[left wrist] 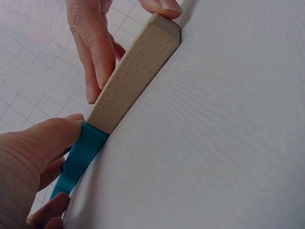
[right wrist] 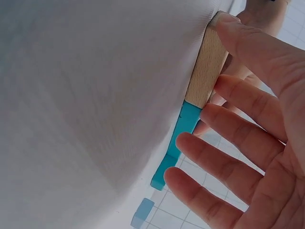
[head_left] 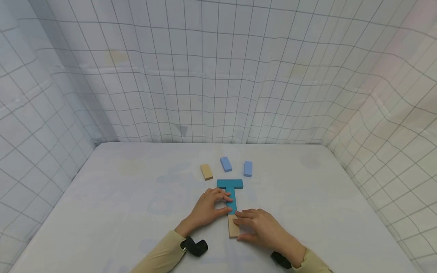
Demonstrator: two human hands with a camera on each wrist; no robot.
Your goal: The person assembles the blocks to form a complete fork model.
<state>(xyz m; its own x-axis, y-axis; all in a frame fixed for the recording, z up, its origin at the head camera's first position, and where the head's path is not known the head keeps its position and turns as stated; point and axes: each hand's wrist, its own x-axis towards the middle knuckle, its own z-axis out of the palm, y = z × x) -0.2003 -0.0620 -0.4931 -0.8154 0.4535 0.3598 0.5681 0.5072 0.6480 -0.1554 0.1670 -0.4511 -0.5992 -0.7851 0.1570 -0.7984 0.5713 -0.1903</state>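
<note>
Two teal blocks form a T on the white table: a crosswise teal block and a lengthwise teal block. A pale wooden block meets the near end of the lengthwise one. My left hand touches the lengthwise teal block, its thumb by the joint with the wood and its fingertips farther along. At the wooden block, my right hand has its thumb on the near end and spread fingers along the right side. Parts of the left fingers are hidden in the right wrist view.
Beyond the T lie a small tan block and two small blue blocks, one blue block in the middle and another blue block to the right. A grid-patterned white curtain surrounds the table.
</note>
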